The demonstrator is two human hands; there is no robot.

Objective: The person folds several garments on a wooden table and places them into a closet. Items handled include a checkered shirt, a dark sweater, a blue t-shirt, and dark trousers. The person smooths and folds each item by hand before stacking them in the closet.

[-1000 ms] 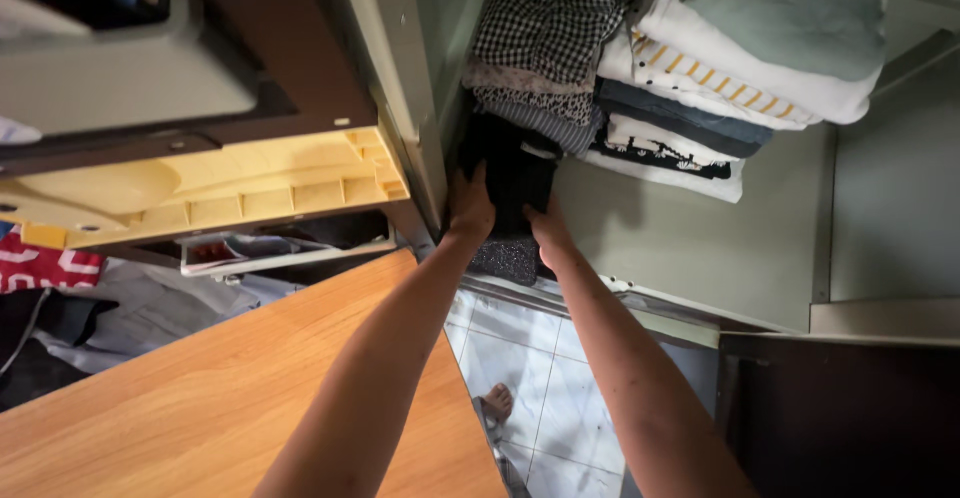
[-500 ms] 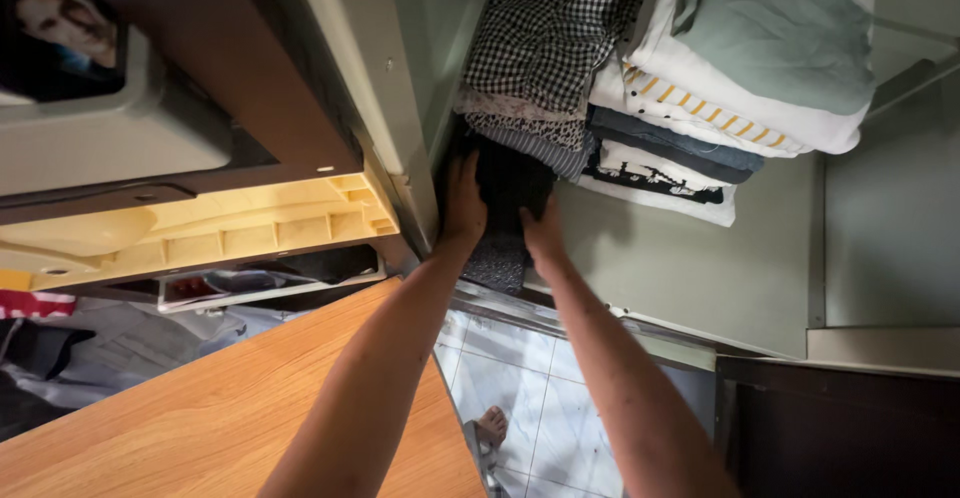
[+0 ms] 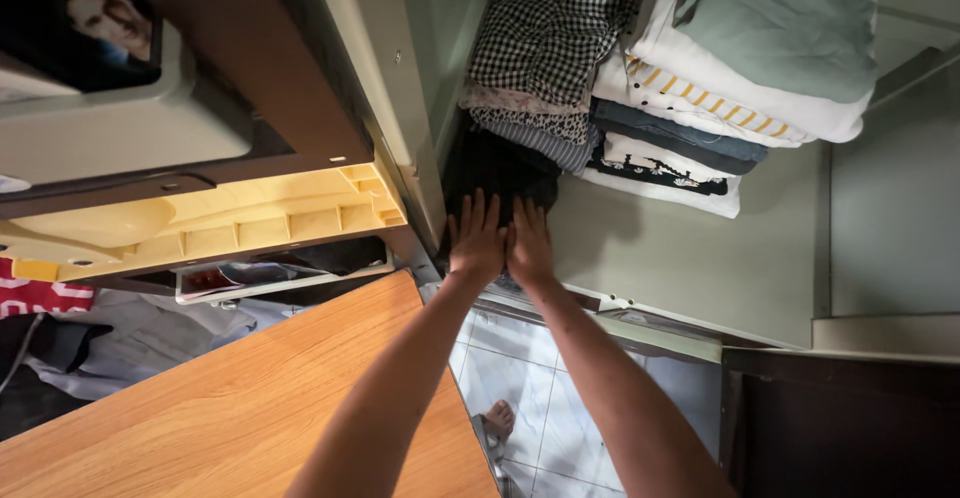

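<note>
While both arms reach forward into the open cupboard, the left hand (image 3: pixel 475 238) and the right hand (image 3: pixel 529 245) lie side by side, palms flat and fingers spread, pressed against the front of a dark folded garment (image 3: pixel 500 170). Neither hand grips anything; they are open and pushing or resting, not clenched.

That garment sits at the bottom of the left stack, straight ahead of the fingertips, on the pale green shelf (image 3: pixel 690 258). Directly above it, beyond the fingers, lie a striped grey piece, a patterned one and a black-and-white checked cloth (image 3: pixel 550 23). Off to the right of the right hand stands a second stack: a white printed shirt (image 3: pixel 665 173) at the bottom, a dark blue fold, a white piece with yellow stripes, and a sage-green fold (image 3: pixel 780 18) on top. Left of the left hand runs the cupboard's side post, with a yellow plastic frame (image 3: pixel 220 213) farther left. Under the forearms is a wooden tabletop (image 3: pixel 230 398), and tiled floor shows between the arms.

The dark garment looks soft, light and limp, so it would likely sag or unfold if taken by one corner. Weighed down by the pieces above, it would probably drag them with it. A steadier hold seems to be flat palms at its two front corners, or one hand beneath and one on top.
</note>
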